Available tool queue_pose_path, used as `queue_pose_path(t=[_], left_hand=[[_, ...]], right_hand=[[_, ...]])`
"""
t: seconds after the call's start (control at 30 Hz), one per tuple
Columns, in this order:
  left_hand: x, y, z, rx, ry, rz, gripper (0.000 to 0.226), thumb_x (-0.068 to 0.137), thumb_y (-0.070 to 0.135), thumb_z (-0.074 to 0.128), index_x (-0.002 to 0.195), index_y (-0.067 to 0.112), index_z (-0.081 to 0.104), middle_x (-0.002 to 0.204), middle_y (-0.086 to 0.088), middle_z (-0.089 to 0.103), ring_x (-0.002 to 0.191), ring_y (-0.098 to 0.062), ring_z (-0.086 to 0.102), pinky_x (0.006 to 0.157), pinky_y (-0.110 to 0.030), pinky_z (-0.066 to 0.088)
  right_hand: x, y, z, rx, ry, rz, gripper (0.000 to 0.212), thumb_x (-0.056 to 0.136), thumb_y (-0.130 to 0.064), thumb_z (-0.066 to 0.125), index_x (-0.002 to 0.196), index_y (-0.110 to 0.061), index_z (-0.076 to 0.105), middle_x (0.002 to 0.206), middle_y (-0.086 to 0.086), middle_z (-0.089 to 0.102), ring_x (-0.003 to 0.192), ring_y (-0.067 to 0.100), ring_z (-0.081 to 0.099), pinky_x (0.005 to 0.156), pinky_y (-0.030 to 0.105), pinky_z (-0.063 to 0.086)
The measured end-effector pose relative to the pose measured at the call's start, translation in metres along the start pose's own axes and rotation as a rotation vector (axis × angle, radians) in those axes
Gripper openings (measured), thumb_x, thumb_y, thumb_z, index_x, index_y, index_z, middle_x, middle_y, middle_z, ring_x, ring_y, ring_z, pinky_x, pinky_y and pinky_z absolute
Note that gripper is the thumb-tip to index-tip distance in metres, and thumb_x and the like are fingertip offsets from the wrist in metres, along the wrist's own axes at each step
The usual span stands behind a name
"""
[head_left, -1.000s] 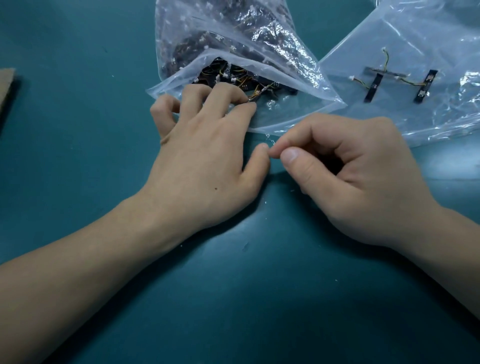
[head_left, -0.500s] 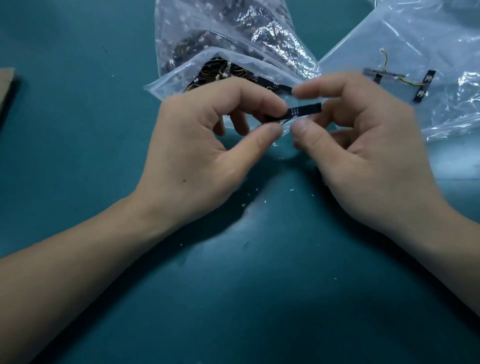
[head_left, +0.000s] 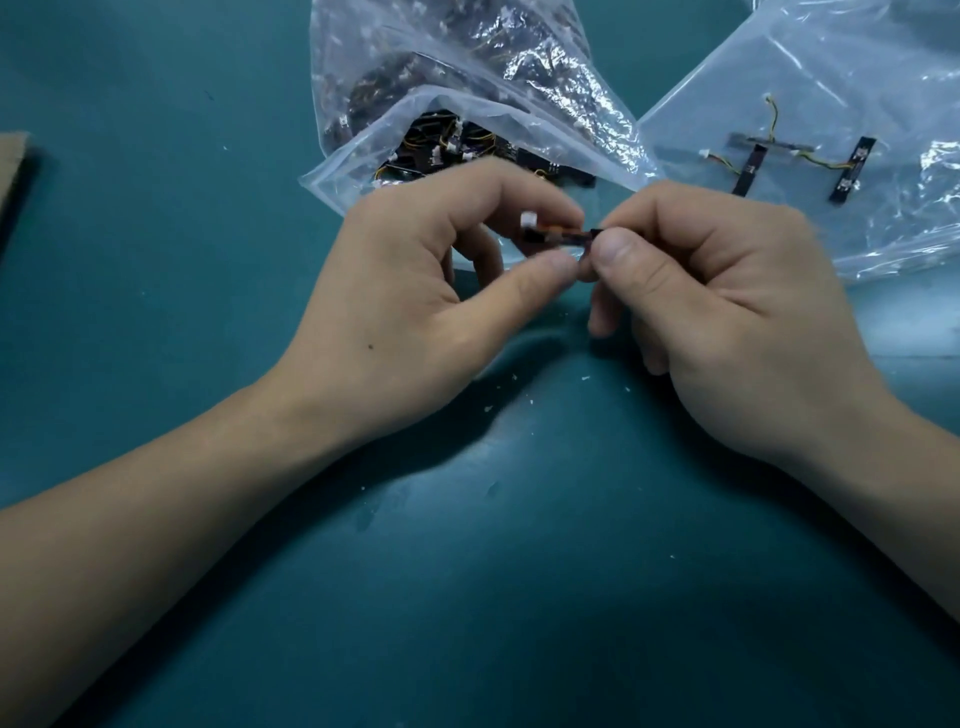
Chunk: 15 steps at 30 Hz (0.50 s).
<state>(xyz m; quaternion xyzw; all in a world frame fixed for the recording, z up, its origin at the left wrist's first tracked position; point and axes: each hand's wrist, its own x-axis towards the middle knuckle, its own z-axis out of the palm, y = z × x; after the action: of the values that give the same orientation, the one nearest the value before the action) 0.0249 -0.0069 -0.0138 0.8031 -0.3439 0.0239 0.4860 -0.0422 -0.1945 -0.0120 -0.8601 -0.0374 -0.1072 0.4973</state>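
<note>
Head view: 2 bare hands held over the teal desk (head_left: 156, 291), both on 1 part.

Left hand (head_left: 415, 296): thumb and index pinch the left end of 1 small black strip board (head_left: 558, 237), other fingers loosely curled behind it. 1 white connector (head_left: 528, 218) stands up at that end, right by the index fingertip. 1 short orange lead (head_left: 551, 228) runs along the top of the board.

Right hand (head_left: 727, 322): thumb and index closed on the board's right end, the other 3 fingers curled under. The 2 thumbs are almost touching. Board sits roughly level, clear of the desk, just in front of the open bag mouth.

Behind the hands, 2 clear plastic bags lie on the desk:
- centre bag (head_left: 467, 67): mouth open toward the hands, packed with the same black boards, white connectors and yellow leads. Too tangled to count.
- right bag (head_left: 841, 67): lies flat and carries 3 loose strips (head_left: 748, 170). 2 are dark and slanted, 1 is greyer and lies crosswise over the top of the left slanted one, the other slanted one sits apart on the right. Can't tell if they're inside the bag or on top of it.

1 piece of brown cardboard (head_left: 13, 156) at the left edge. Small white flecks (head_left: 587, 377) are scattered on the desk under the hands, too small to count.
</note>
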Motion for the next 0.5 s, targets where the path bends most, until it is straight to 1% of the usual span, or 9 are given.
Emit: queue_pose_path(t=[0.07, 0.13, 0.23, 0.27, 0.33, 0.4, 0.47, 0.5], left_hand=[[-0.0002, 0.0008, -0.0003, 0.007, 0.008, -0.023, 0.007, 0.096, 0.019, 0.071, 0.098, 0.013, 0.075, 0.082, 0.015, 0.068, 0.071, 0.001, 0.058, 0.068, -0.011, 0.041], [-0.0002, 0.0006, -0.0017, -0.020, -0.020, -0.065, 0.012, 0.095, 0.019, 0.071, 0.087, 0.011, 0.073, 0.071, 0.015, 0.063, 0.064, 0.000, 0.053, 0.064, -0.012, 0.039], [0.0012, 0.0012, -0.0034, -0.084, -0.103, -0.141, 0.024, 0.095, 0.021, 0.069, 0.074, 0.010, 0.064, 0.062, 0.012, 0.055, 0.058, -0.001, 0.046, 0.058, -0.013, 0.036], [0.0016, 0.0018, -0.0032, -0.092, -0.117, -0.159, 0.027, 0.095, 0.022, 0.069, 0.073, 0.010, 0.061, 0.061, 0.012, 0.053, 0.056, 0.000, 0.044, 0.057, -0.013, 0.034], [0.0019, 0.0038, -0.0025, -0.085, -0.104, -0.173, 0.030, 0.097, 0.026, 0.068, 0.071, 0.015, 0.058, 0.058, 0.014, 0.050, 0.053, 0.000, 0.042, 0.055, -0.011, 0.032], [0.0014, 0.0062, -0.0016, -0.062, -0.083, -0.171, 0.032, 0.097, 0.029, 0.067, 0.069, 0.022, 0.054, 0.056, 0.016, 0.048, 0.051, 0.000, 0.040, 0.053, -0.010, 0.031], [0.0005, 0.0062, -0.0008, -0.051, -0.082, -0.164, 0.037, 0.099, 0.031, 0.063, 0.068, 0.014, 0.054, 0.055, 0.007, 0.047, 0.052, -0.003, 0.038, 0.053, -0.015, 0.031], [0.0002, 0.0055, -0.0009, -0.048, -0.080, -0.162, 0.040, 0.101, 0.031, 0.060, 0.068, 0.009, 0.054, 0.057, 0.001, 0.049, 0.053, -0.005, 0.038, 0.054, -0.018, 0.032]], right_hand=[[-0.0001, -0.0002, -0.0002, -0.050, -0.033, 0.007, 0.022, 0.102, -0.026, 0.057, 0.083, -0.020, 0.065, 0.067, -0.006, 0.068, 0.055, 0.009, 0.058, 0.056, 0.013, 0.037], [-0.0007, 0.0003, -0.0006, -0.128, -0.067, -0.008, 0.022, 0.100, -0.028, 0.057, 0.080, -0.022, 0.065, 0.066, -0.009, 0.066, 0.059, 0.010, 0.059, 0.056, 0.017, 0.038], [-0.0017, 0.0005, -0.0014, -0.244, -0.118, -0.044, 0.020, 0.097, -0.032, 0.058, 0.082, -0.023, 0.068, 0.067, -0.003, 0.065, 0.065, 0.017, 0.059, 0.060, 0.034, 0.044], [-0.0020, 0.0005, -0.0015, -0.252, -0.126, -0.053, 0.020, 0.098, -0.033, 0.058, 0.083, -0.023, 0.069, 0.067, -0.002, 0.065, 0.065, 0.017, 0.058, 0.061, 0.037, 0.045], [-0.0020, 0.0001, -0.0014, -0.226, -0.131, -0.059, 0.019, 0.099, -0.034, 0.058, 0.088, -0.025, 0.070, 0.070, -0.003, 0.066, 0.066, 0.017, 0.059, 0.061, 0.034, 0.046], [-0.0016, -0.0004, -0.0015, -0.138, -0.122, -0.044, 0.019, 0.101, -0.034, 0.057, 0.088, -0.026, 0.068, 0.071, -0.006, 0.068, 0.063, 0.013, 0.060, 0.059, 0.024, 0.043], [-0.0008, -0.0011, -0.0022, -0.059, -0.100, -0.032, 0.023, 0.103, -0.030, 0.056, 0.082, -0.029, 0.064, 0.068, -0.008, 0.068, 0.056, 0.009, 0.059, 0.057, 0.014, 0.039], [-0.0004, -0.0014, -0.0024, -0.042, -0.093, -0.024, 0.025, 0.104, -0.029, 0.056, 0.079, -0.030, 0.062, 0.067, -0.008, 0.068, 0.054, 0.009, 0.057, 0.057, 0.013, 0.038]])
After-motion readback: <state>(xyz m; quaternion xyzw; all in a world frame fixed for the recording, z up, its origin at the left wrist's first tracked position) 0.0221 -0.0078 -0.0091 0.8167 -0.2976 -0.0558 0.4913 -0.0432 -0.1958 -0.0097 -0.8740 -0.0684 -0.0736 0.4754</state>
